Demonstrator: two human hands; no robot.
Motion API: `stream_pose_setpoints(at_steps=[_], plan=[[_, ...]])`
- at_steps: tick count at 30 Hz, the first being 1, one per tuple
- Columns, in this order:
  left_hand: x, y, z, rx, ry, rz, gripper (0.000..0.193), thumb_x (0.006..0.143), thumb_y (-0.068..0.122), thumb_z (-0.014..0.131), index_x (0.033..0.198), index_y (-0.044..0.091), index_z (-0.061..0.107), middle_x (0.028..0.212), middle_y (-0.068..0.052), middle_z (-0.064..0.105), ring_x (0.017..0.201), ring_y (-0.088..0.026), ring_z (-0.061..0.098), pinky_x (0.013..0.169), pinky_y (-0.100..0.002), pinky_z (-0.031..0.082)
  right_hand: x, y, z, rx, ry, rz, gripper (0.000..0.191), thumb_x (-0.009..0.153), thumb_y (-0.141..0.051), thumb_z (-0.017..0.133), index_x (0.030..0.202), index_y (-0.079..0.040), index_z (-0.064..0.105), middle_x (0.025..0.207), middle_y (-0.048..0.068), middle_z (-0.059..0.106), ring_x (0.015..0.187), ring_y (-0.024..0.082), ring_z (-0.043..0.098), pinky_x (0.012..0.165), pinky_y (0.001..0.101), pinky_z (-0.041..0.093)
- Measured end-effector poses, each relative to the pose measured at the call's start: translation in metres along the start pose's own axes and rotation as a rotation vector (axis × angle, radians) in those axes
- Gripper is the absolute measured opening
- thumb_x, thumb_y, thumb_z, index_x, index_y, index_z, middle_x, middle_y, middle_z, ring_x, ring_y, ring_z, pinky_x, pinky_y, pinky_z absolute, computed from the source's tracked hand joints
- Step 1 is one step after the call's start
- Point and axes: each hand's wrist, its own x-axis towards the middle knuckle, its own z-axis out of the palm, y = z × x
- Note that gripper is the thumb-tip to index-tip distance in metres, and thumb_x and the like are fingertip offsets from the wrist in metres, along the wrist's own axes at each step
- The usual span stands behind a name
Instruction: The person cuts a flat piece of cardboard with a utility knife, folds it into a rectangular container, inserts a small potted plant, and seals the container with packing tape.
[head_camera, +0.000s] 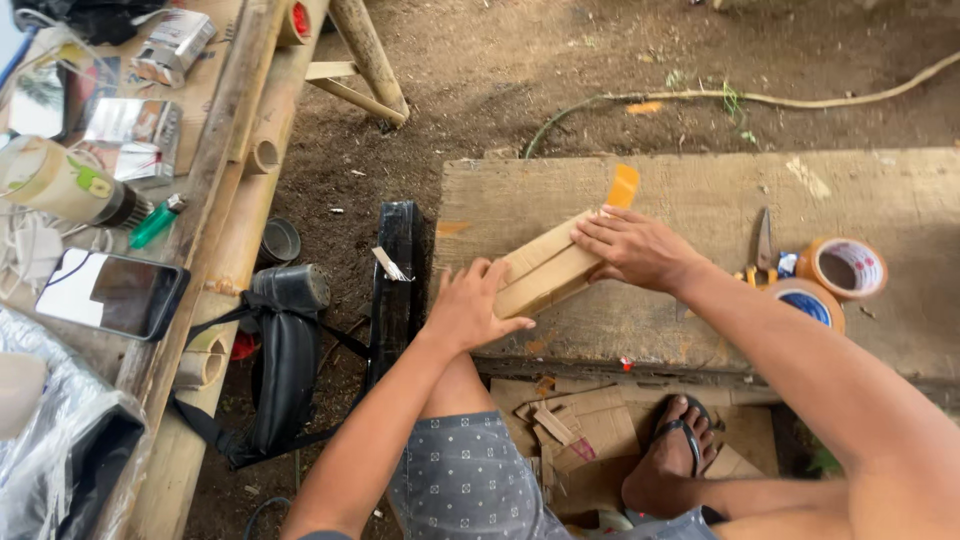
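Observation:
A small brown cardboard box (540, 270) lies tilted on a worn wooden board (700, 200). My left hand (470, 305) grips its near end, fingers wrapped over the edge. My right hand (635, 248) presses flat on its far end. A loose strip of orange-brown tape (623, 186) sticks up from the box by my right fingertips.
Two rolls of brown tape (845, 268) and scissors (763, 245) lie right of my right hand. A bamboo bench (235, 170) on the left holds a phone (110, 292), a bottle and packets. A black bag (285, 350) and cardboard scraps (575, 430) lie on the dirt by my sandalled foot.

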Motion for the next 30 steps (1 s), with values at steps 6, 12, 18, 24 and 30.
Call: stream_pose_setpoints(at_steps=[6,12,18,24,30], plan=[[0.055,0.029,0.003,-0.175,-0.095,0.002,0.122,0.066,0.077,0.074,0.157,0.009,0.031,0.141,-0.02,0.056,0.121,-0.04,0.061,0.099,-0.049,0.051,-0.009,-0.01,-0.01,0.103,0.032,0.1,0.078,0.077,-0.053,0.074,0.143,-0.015,0.056,0.144,0.004,0.06,0.138,0.019,0.05,0.122,0.0404,0.031],[0.061,0.027,0.006,-0.154,-0.163,-0.045,0.117,0.064,0.074,0.077,0.159,0.02,0.035,0.146,-0.009,0.057,0.127,-0.031,0.062,0.105,-0.046,0.05,0.027,-0.007,-0.046,-0.017,-0.222,0.104,0.125,0.046,-0.064,0.094,0.15,-0.013,0.048,0.145,0.008,0.057,0.143,0.029,0.043,0.12,0.0538,0.018],[0.075,0.02,0.001,-0.266,-0.276,-0.197,0.122,0.052,0.072,0.085,0.156,0.026,0.041,0.142,-0.007,0.062,0.128,-0.027,0.061,0.11,-0.044,0.045,0.071,0.01,-0.063,0.026,-0.763,0.15,0.105,0.056,-0.056,0.094,0.146,-0.019,0.053,0.136,-0.001,0.067,0.136,0.021,0.058,0.134,0.0593,0.004],[0.09,-0.009,0.001,-0.631,-0.212,-0.219,0.116,0.057,0.068,0.084,0.154,0.016,0.049,0.14,-0.013,0.065,0.124,-0.025,0.066,0.109,-0.039,0.049,0.066,0.011,-0.076,-0.078,-0.184,0.175,0.046,0.081,-0.031,0.082,0.122,-0.023,0.063,0.131,0.001,0.063,0.14,0.022,0.05,0.125,0.0609,0.011],[0.066,-0.04,-0.013,-1.108,0.005,-0.161,0.118,0.066,0.067,0.084,0.157,0.003,0.043,0.146,-0.019,0.06,0.126,-0.026,0.063,0.106,-0.039,0.051,-0.046,-0.018,-0.12,0.991,0.216,0.769,0.059,0.089,-0.051,0.073,0.118,-0.002,0.058,0.118,0.018,0.064,0.113,0.028,0.065,0.098,0.0473,0.059]])
